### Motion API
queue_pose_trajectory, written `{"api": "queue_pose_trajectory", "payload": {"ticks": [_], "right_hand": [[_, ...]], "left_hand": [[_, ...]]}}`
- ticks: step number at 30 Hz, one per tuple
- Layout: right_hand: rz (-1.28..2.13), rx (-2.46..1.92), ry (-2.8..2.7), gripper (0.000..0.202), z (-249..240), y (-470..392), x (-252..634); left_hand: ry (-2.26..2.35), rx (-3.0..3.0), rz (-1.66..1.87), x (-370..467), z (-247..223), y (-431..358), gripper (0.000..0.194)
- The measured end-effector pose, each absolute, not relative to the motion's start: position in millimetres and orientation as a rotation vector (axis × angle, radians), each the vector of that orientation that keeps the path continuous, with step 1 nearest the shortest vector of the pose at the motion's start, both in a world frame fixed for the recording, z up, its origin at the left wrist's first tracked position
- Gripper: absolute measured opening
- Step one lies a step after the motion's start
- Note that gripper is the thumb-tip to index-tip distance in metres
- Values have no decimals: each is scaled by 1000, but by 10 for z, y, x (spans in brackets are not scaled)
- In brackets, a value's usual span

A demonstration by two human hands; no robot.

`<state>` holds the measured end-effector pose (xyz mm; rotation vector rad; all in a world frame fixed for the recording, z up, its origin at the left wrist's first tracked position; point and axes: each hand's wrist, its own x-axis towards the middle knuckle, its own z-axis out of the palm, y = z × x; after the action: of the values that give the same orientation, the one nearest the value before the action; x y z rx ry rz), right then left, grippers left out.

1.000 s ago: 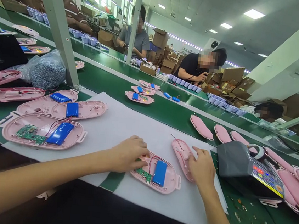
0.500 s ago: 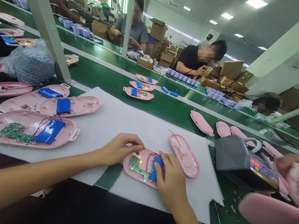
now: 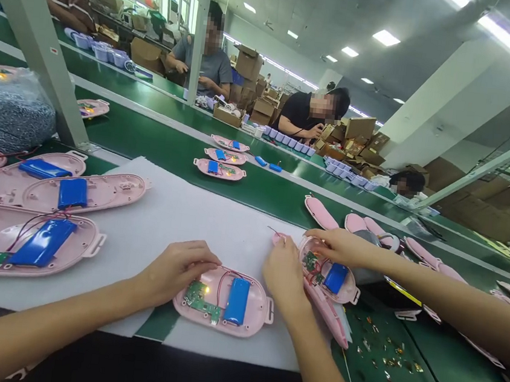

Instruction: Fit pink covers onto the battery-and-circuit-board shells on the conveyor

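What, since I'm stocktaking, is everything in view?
Near shell: one, pink, front
Board: one, green, inside
Battery: one, blue, inside
Cover: one, pink, right of near shell
Held shell: one, pink, by cover
Left shells: several, pink, left
Far shells: three, pink, centre
Loose batteries: two, blue, beside them
Smooth shells: several, pink, right
Small bits: many, shiny, right
Machine: one, dark, right
Cups: many, lilac, far side
People: several, mixed clothing, background
Sheeting: unclear count, white, centre
Co-worker's hand: one, bare, on held shell
Left hand: one, bare, at near shell
Right hand: one, bare, at cover
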<state>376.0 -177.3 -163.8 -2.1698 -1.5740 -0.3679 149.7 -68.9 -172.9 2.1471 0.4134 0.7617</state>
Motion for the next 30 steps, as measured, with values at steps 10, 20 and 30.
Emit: {"api": "queue_pose_trajectory", "payload": {"ticks": [10,20,30], "right_hand": [[-86,-2226,-1726,45,-1480,-1710,3716],[358,-2385,-1780,22,-1326,-1360,3777],[0,-1827,-2064,31,-858,-1690,3403]], "left_hand": [[522,1711,863,1418,-1774,-665,24],[578,1494,828,1447,-1721,-726,14],[529,2191,1537,1446,-1687,-801,13]]}}
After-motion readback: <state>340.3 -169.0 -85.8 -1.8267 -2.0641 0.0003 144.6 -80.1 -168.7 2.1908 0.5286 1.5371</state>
